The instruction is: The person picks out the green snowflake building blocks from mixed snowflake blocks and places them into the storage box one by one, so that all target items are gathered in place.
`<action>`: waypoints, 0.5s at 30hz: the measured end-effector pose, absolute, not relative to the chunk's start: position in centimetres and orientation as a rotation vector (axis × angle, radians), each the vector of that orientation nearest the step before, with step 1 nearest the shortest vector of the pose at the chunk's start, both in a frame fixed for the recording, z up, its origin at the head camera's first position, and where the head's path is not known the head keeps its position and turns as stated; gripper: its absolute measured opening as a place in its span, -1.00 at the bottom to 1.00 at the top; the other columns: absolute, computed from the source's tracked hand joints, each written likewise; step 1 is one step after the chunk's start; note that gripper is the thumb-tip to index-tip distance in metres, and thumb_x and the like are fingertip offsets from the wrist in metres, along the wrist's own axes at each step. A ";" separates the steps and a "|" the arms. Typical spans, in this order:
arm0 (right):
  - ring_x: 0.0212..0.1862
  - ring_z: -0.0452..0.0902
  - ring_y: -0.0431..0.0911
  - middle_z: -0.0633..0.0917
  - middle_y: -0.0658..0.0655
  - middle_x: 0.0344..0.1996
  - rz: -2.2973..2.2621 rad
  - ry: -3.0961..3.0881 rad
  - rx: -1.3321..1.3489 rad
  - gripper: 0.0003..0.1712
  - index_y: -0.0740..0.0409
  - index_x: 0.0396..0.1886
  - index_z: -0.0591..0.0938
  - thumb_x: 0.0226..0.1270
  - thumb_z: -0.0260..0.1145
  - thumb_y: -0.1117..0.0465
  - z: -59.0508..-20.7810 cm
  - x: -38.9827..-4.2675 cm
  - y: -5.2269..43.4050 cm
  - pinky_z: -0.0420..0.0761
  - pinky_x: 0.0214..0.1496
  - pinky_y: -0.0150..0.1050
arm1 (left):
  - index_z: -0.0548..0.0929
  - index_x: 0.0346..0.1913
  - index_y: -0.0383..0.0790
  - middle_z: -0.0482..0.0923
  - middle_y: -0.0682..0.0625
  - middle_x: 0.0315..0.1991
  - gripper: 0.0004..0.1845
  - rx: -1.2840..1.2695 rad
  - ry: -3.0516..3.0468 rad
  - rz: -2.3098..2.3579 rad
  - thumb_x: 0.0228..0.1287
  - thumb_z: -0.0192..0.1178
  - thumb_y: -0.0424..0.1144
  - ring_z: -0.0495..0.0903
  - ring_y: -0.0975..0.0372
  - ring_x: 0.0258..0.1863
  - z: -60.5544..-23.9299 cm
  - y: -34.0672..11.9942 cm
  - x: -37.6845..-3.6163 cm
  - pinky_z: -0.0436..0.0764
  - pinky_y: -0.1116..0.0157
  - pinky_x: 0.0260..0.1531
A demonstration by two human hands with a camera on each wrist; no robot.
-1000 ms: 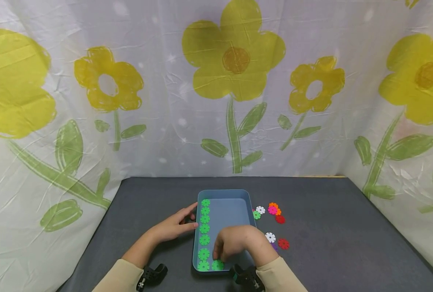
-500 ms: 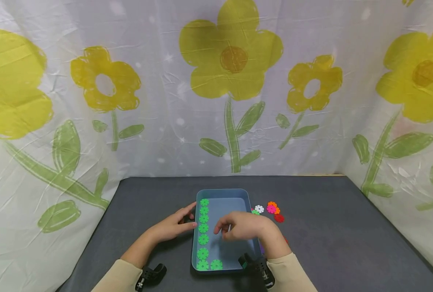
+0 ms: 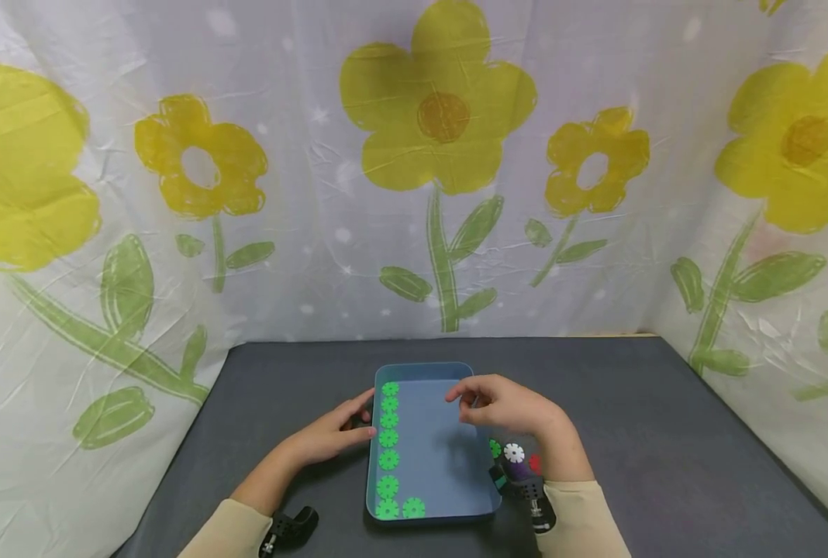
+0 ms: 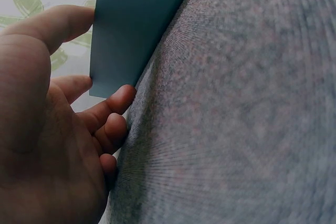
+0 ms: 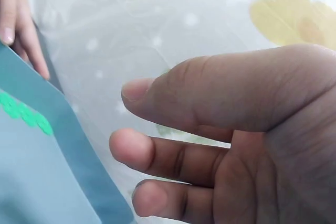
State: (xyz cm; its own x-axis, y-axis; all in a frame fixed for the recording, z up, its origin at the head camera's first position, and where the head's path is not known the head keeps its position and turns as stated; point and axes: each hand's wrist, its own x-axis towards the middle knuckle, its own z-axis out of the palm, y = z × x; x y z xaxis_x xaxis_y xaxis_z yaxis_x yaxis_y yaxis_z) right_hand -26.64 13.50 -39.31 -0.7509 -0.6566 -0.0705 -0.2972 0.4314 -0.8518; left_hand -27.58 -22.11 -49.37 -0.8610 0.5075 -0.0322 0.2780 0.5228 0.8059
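A blue-grey rectangular tray lies on the dark table. Inside it, several green notched discs run in a column along the left wall, and one more green disc sits beside the column's near end. My left hand rests its fingertips and thumb against the tray's left side, which the left wrist view shows up close as a tray wall. Above the tray's far right part hovers my right hand, fingers loosely bent and holding nothing, as the right wrist view confirms.
Right of the tray, partly behind my right wrist, lie a white disc, a green disc, a purple disc and a red disc. A flower-printed cloth walls the table's back and sides.
My right hand has left the green disc at the tray's near end and moved up and right, over the far right side. The left hand stays at the tray's edge.
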 end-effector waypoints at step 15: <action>-0.34 0.44 0.03 0.61 0.12 -0.19 -1.345 2.521 -0.525 -0.71 0.09 0.16 0.67 0.50 0.29 0.26 -41.3 -28.1 18.2 0.41 -0.46 -0.12 | 0.01 0.67 -0.17 0.39 -0.10 0.11 -0.15 0.640 2.516 1.240 0.54 0.19 0.01 0.38 0.13 -0.24 -49.4 -22.0 -27.4 0.39 0.17 -0.25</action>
State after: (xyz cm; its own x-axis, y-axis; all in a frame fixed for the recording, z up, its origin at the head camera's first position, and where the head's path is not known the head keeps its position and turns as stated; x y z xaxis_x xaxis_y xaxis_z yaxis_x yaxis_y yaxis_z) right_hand -28.06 18.17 -41.26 -0.9077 -0.4178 -0.0386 -0.2005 0.5127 -0.8348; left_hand -27.44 -22.00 -49.36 -0.8679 0.4951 -0.0406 0.2694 0.5379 0.7988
